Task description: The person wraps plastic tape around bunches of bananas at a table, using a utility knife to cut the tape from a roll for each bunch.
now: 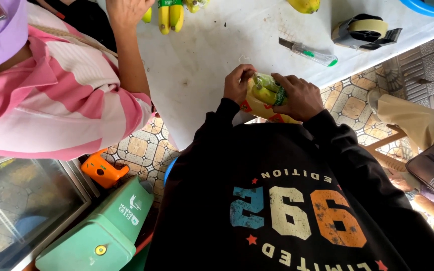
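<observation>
Our black sweatshirt (pixel 297 200) fills the foreground; beyond it, our left hand (pixel 238 84) and right hand (pixel 300 96) each keep a closed grip on a bagged banana bunch (pixel 266 95) at the white counter (pixel 217 45) edge.

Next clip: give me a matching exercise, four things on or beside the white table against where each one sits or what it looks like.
Things:
1. tape dispenser
2. utility knife
3. bagged bananas
4. orange tool

Places:
A. on the tiled floor, beside the green box
B. held between left hand and right hand
C. flat on the table, green-tipped
D. table's far right, holding a cream roll

Pairs: 1-D, 2-C, 3-B, 4-A
</observation>
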